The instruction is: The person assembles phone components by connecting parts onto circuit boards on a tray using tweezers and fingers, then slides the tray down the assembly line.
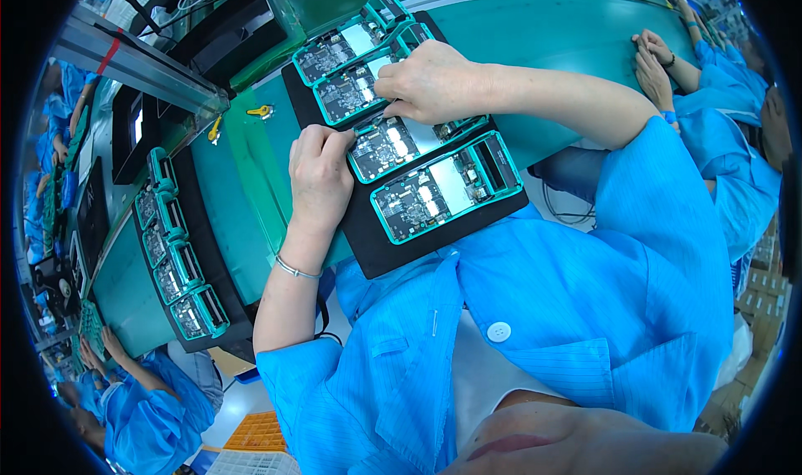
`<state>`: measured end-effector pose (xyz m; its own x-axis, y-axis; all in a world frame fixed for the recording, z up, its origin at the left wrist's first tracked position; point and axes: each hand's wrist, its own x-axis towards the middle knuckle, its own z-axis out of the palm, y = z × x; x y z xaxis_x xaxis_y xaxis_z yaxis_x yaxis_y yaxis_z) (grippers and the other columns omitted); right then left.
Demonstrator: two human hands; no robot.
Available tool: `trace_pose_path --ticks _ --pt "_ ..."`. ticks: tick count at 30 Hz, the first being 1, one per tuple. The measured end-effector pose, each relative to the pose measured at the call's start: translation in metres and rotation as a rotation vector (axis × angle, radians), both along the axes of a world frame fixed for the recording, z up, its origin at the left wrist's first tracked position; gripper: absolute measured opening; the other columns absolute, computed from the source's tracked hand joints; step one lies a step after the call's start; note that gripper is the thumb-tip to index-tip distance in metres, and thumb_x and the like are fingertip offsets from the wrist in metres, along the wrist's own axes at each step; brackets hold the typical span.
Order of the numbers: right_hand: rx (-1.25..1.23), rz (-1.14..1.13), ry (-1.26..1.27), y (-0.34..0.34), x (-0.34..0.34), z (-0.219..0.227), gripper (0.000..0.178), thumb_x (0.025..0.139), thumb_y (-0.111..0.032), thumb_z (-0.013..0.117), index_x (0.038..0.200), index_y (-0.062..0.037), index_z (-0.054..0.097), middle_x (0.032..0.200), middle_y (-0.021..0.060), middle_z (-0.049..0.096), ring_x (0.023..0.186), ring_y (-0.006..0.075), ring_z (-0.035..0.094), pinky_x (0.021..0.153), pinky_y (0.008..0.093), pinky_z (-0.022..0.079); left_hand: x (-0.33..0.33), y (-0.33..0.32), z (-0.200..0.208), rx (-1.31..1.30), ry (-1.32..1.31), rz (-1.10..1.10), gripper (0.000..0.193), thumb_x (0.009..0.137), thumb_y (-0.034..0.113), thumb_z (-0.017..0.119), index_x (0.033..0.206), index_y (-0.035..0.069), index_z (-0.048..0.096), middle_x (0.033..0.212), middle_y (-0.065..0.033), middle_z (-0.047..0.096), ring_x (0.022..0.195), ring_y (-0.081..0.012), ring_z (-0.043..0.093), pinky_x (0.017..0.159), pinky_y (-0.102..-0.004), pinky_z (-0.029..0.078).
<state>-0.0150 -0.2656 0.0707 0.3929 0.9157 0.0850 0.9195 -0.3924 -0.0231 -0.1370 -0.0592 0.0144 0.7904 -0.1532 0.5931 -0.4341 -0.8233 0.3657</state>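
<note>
Shirt [568,266]: light blue, the wearer's own, filling the lower middle of the view.
Nearest unit [451,187]: a green frame with its circuitry exposed, lying aslant at the near end of a row of four; neither hand is on it.
Black mat [376,254]: under the row, its near side reaching the shirt, its dark margin widest at the near left corner.
Left hand [317,170]: fingers [338,145] bent and drawn together, tips at the left end of the second unit [380,151]; whether they pinch it, I cannot tell.
Left wrist: a thin bracelet [298,270].
Right hand [439,82]: palm down across the row, fingers bent over the third unit [342,95], thumb a little apart, by the far long edge of the second unit; the fingertips are partly hidden, so their grip cannot be told.
Farthest unit [330,55]: beyond the right hand, close against the third unit.
Room to the left: a green strip of surface [242,182] between the black mat and a second mat [200,234], which carries more units [163,241].
Room to the right: a broad green stretch running past the row.
Farther left: two small yellow items [261,111].
Far right: a co-worker's hands [653,70], together near the surface edge.
</note>
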Motion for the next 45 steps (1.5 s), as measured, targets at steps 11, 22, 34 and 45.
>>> trace_pose_path --ticks 11,22,34,45 --pt "0.019 0.025 -0.062 -0.002 -0.001 -0.003 0.025 0.090 -0.032 0.070 0.092 -0.0077 0.067 0.088 0.0067 0.066 0.073 0.0242 0.070 0.060 0.0385 0.054 0.001 -0.001 -0.002 0.004 -0.014 -0.008 0.017 0.074 -0.007 0.069 0.087 0.004 0.068 0.083 -0.0078 0.057 0.079 -0.0257 0.059 0.071 -0.0380 0.046" --pt "0.007 0.021 -0.035 0.000 -0.001 -0.001 0.025 0.089 -0.032 0.071 0.093 -0.0070 0.068 0.089 0.0060 0.067 0.074 0.0234 0.070 0.062 0.0377 0.055 0.000 -0.002 -0.001 0.012 -0.008 0.008 0.015 0.075 -0.006 0.071 0.087 0.004 0.068 0.083 -0.0082 0.057 0.080 -0.0262 0.059 0.071 -0.0378 0.047" --pt "-0.050 -0.014 0.042 0.003 -0.001 0.009 0.024 0.088 -0.031 0.072 0.091 -0.0068 0.069 0.089 0.0067 0.068 0.077 0.0241 0.071 0.066 0.0385 0.056 0.002 0.000 -0.002 0.019 -0.005 0.005 0.017 0.074 -0.006 0.071 0.088 0.004 0.069 0.083 -0.0079 0.057 0.080 -0.0261 0.059 0.071 -0.0381 0.047" --pt "-0.027 -0.007 0.036 0.000 -0.003 0.006 0.024 0.087 -0.030 0.072 0.090 -0.0069 0.068 0.089 0.0061 0.067 0.076 0.0244 0.071 0.065 0.0392 0.055 0.009 0.008 0.003 0.059 0.042 -0.141 0.023 0.068 -0.009 0.068 0.087 0.005 0.069 0.080 -0.0081 0.053 0.076 -0.0265 0.057 0.069 -0.0381 0.046"
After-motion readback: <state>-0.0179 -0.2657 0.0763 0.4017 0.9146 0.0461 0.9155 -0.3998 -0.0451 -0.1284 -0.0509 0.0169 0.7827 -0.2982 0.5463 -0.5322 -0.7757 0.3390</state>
